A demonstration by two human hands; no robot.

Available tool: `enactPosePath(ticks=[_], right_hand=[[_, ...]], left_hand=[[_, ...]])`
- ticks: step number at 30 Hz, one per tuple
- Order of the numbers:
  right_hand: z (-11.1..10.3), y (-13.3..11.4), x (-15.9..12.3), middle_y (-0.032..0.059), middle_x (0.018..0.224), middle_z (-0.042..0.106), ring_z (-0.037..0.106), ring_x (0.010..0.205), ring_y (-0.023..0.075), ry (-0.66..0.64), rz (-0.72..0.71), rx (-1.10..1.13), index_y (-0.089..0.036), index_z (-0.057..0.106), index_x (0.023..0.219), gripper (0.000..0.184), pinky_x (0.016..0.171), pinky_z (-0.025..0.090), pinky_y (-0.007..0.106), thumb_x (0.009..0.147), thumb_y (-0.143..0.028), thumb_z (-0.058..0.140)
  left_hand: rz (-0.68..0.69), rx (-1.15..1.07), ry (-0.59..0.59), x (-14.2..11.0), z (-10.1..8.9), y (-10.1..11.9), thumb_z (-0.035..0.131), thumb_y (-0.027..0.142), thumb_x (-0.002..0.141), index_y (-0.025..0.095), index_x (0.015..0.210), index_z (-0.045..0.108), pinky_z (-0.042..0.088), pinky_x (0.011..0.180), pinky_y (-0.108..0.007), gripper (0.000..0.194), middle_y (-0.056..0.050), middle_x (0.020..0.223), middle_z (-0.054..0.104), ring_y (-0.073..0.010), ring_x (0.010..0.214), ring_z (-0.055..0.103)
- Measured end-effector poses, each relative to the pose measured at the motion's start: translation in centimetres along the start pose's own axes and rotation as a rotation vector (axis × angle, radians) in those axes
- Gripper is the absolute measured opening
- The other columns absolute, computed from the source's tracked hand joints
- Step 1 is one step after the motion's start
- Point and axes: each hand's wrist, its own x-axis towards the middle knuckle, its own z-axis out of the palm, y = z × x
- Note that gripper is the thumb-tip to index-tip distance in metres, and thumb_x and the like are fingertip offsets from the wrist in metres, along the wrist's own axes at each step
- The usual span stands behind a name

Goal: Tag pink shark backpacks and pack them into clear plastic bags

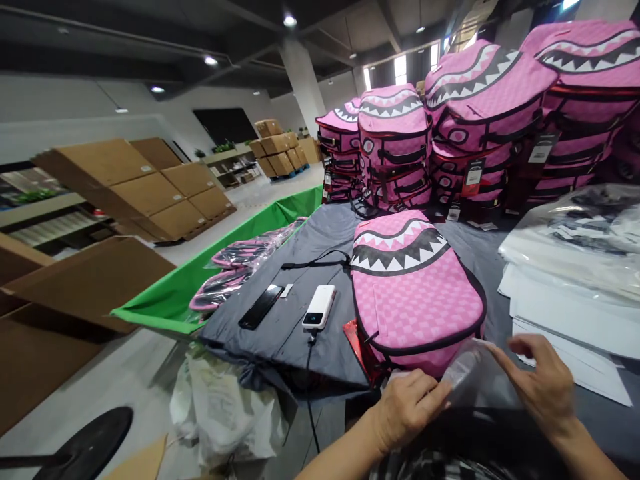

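A pink backpack [413, 293] with a shark-mouth print lies flat on the grey-covered table [300, 327] in front of me. At its near end a clear plastic bag [467, 370] is held between both hands. My left hand [407, 407] is closed, pinching the bag's edge with thumb and fingers. My right hand [543, 383] grips the bag's other side, with its fingers curled and the index finger pointing left along the plastic.
Stacks of matching pink backpacks [395, 147] fill the table's far side. A pile of clear bags [575, 267] lies at right. A black phone [261, 307] and white power bank [319, 307] rest left of the backpack. A green bin [200, 280], cardboard boxes [135, 187] and a white plastic sack [225, 413] are at left.
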Motion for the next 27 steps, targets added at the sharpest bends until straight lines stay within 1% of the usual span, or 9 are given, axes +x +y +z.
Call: enactPosePath(ticks=[2, 6, 9, 11, 15, 17, 21, 24, 27], right_hand=[[-0.8, -0.6, -0.8, 0.0007, 0.076, 0.064, 0.063, 0.066, 0.0146, -0.016, -0.198, 0.008, -0.021, 0.060, 0.095, 0.005, 0.066, 0.054, 0.026, 0.095, -0.023, 0.064], [-0.6, -1.0, -0.7, 0.0092, 0.105, 0.073, 0.070, 0.097, 0.0192, -0.252, -0.572, 0.004, -0.016, 0.065, 0.114, 0.027, 0.087, 0.059, 0.033, 0.096, -0.008, 0.047], [0.3, -0.1, 0.4, 0.0090, 0.103, 0.074, 0.069, 0.101, 0.0209, -0.277, -0.708, 0.005, -0.016, 0.067, 0.103, 0.023, 0.092, 0.059, 0.037, 0.095, -0.008, 0.047], [0.6, 0.9, 0.9, 0.0076, 0.099, 0.074, 0.069, 0.101, 0.0207, -0.288, -0.785, 0.042, -0.017, 0.067, 0.098, 0.021, 0.093, 0.059, 0.037, 0.096, -0.008, 0.048], [0.8, 2.5, 0.9, 0.0079, 0.098, 0.074, 0.069, 0.098, 0.0204, -0.319, -0.807, 0.118, -0.018, 0.068, 0.100, 0.022, 0.090, 0.058, 0.037, 0.098, -0.011, 0.047], [0.8, 3.0, 0.5, 0.0086, 0.099, 0.073, 0.069, 0.098, 0.0213, -0.340, -0.779, 0.138, -0.019, 0.068, 0.101, 0.020, 0.088, 0.058, 0.037, 0.099, -0.014, 0.049], [0.9, 3.7, -0.4, 0.0091, 0.103, 0.073, 0.068, 0.101, 0.0249, -0.380, -0.725, 0.154, -0.021, 0.069, 0.106, 0.023, 0.088, 0.058, 0.039, 0.101, -0.019, 0.047], [1.1, 3.9, -1.1, 0.0072, 0.108, 0.073, 0.067, 0.105, 0.0263, -0.383, -0.640, 0.175, -0.025, 0.069, 0.109, 0.023, 0.091, 0.057, 0.041, 0.101, -0.023, 0.049], [1.1, 3.7, -1.4, 0.0062, 0.107, 0.073, 0.067, 0.104, 0.0247, -0.349, -0.647, 0.177, -0.024, 0.069, 0.109, 0.020, 0.092, 0.055, 0.038, 0.100, -0.023, 0.052]], left_hand=[[-0.012, -0.001, -0.011, -0.1, 0.1, -0.1, 0.049, 0.024, 0.104, 0.010, 0.116, 0.060, 0.047, 0.052, -0.021, 0.022, -0.001, 0.075, 0.065, -0.0106, 0.059, 0.055], [0.003, 0.002, -0.098, -0.3, -0.3, -0.3, 0.049, 0.033, 0.105, 0.011, 0.116, 0.061, 0.050, 0.056, -0.021, 0.028, -0.002, 0.078, 0.066, -0.0112, 0.062, 0.058], [0.019, 0.072, -0.212, -0.1, -1.3, 0.8, 0.049, 0.023, 0.103, 0.008, 0.123, 0.060, 0.057, 0.069, -0.024, 0.027, -0.004, 0.084, 0.068, -0.0135, 0.072, 0.064], [-0.034, 0.176, -0.215, 0.0, -1.8, 2.3, 0.045, 0.014, 0.102, 0.005, 0.126, 0.060, 0.060, 0.082, -0.031, 0.030, -0.008, 0.090, 0.071, -0.0176, 0.084, 0.068], [-0.222, 0.265, -0.064, -0.9, -1.6, 5.5, 0.038, 0.015, 0.104, 0.003, 0.126, 0.062, 0.060, 0.093, -0.036, 0.036, -0.017, 0.113, 0.072, -0.0278, 0.118, 0.065], [-0.195, 0.205, 0.080, -2.3, -0.8, 6.5, 0.043, 0.016, 0.102, 0.005, 0.122, 0.065, 0.059, 0.097, -0.034, 0.031, -0.016, 0.118, 0.071, -0.0288, 0.128, 0.060], [-0.106, 0.033, 0.368, -6.2, 0.9, 7.2, 0.050, 0.017, 0.099, 0.009, 0.114, 0.066, 0.062, 0.088, -0.027, 0.024, -0.009, 0.096, 0.073, -0.0194, 0.103, 0.071], [-0.321, 0.121, 0.299, -8.1, 1.5, 7.1, 0.045, 0.019, 0.101, 0.011, 0.124, 0.062, 0.064, 0.084, -0.034, 0.030, -0.012, 0.098, 0.072, -0.0204, 0.098, 0.071], [-0.527, 0.235, 0.292, -7.2, 1.5, 6.2, 0.044, 0.024, 0.104, 0.013, 0.132, 0.058, 0.060, 0.093, -0.040, 0.032, -0.014, 0.112, 0.067, -0.0219, 0.110, 0.066]])
